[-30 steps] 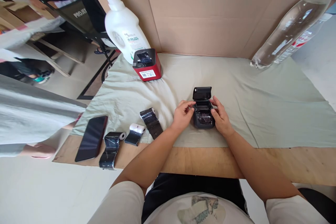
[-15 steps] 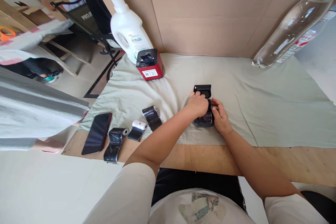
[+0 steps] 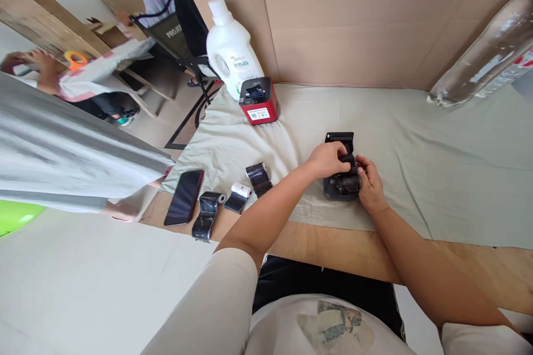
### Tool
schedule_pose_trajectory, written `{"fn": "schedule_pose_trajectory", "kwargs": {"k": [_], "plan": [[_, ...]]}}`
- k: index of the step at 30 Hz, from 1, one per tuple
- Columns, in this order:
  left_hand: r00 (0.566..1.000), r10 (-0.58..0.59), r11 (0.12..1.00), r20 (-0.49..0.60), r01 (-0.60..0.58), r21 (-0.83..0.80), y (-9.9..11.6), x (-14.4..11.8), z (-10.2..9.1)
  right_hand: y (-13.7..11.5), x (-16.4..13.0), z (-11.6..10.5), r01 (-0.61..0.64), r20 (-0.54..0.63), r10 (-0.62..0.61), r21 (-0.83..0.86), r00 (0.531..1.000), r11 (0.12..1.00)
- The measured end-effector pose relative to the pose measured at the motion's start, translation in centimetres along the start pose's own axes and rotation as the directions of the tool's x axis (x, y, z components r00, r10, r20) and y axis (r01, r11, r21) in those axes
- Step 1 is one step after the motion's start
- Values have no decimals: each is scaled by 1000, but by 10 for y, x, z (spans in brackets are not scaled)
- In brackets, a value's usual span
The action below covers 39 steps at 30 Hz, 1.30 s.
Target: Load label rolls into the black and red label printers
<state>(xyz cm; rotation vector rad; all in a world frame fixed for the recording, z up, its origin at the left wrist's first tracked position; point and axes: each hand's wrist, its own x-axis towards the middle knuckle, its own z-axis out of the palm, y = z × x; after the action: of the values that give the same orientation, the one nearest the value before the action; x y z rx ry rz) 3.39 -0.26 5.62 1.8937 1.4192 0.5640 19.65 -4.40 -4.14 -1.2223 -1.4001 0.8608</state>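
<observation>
A small black printer [image 3: 333,191] lies on the cloth with its lid [image 3: 340,137] raised at the back. My left hand [image 3: 328,160] reaches over it from the left, its thumb and fingers closed on a dark paper roll [image 3: 350,163] in the opening. Shiny black paper [image 3: 348,183] hangs over the printer's front. At the printer's right side is my right hand [image 3: 372,187], thumb and fingers closed around its edge; the fingertips are partly hidden.
Left of my forearm lie a phone [image 3: 184,197] and small rolls with black strips [image 3: 207,213], [image 3: 238,199], [image 3: 259,177]. A red box-shaped device [image 3: 265,106] stands before a white detergent bottle [image 3: 233,44]. Cardboard [image 3: 350,22] walls the back; large bottles [image 3: 478,55] stand right. People are at left.
The view has swung left, so things appear further right. My left hand has lifted slightly, and the dark roll now shows in its fingers. My right hand stays at the printer's side.
</observation>
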Motion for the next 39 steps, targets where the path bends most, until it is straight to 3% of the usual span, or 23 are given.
{"fn": "schedule_pose_trajectory", "kwargs": {"k": [3,5,8,10,14,17,21,23,25,28,31,33,36,39], "plan": [[1000,11,947,24,-3,-320,-13,-18,-24,1,0,-1,-2,-7,2,-7,1000,1000],[992,18,935,128,29,-354,-25,-39,-50,3,0,0,-3,-9,3,-9,1000,1000],[958,-80,975,274,132,-177,-47,-81,-88,4,0,1,3,-11,-3,-15,1000,1000],[939,-180,981,293,194,-20,-61,-110,-104,4,-1,3,4,-22,-4,-30,1000,1000],[929,-308,938,205,260,231,-81,-153,-108,3,-1,4,-4,-35,3,-49,999,999],[954,-276,916,114,226,331,-89,-166,-102,2,-1,4,-12,-28,11,-57,1000,998],[975,-221,936,-36,222,274,-99,-157,-106,1,-1,3,-29,-26,28,-59,999,998],[960,-209,901,-185,263,344,-107,-142,-108,2,-1,3,-37,-23,36,-53,999,998],[939,-247,834,-240,332,441,-117,-126,-107,2,-1,3,-46,-20,45,-49,999,998],[926,-329,791,-184,377,482,-124,-105,-99,3,-1,4,-51,-17,50,-46,999,998],[953,-276,917,-121,299,263,-107,-94,-89,3,-1,4,-47,-7,47,-52,999,998],[980,-194,979,51,197,-57,-84,-90,-82,2,-1,4,-49,-1,49,-65,999,997],[941,55,883,334,110,-456,-45,-77,-67,3,0,4,-54,11,55,-67,998,996],[928,186,871,324,-3,-492,-18,-51,-43,6,0,3,-36,33,38,-47,999,998]]}}
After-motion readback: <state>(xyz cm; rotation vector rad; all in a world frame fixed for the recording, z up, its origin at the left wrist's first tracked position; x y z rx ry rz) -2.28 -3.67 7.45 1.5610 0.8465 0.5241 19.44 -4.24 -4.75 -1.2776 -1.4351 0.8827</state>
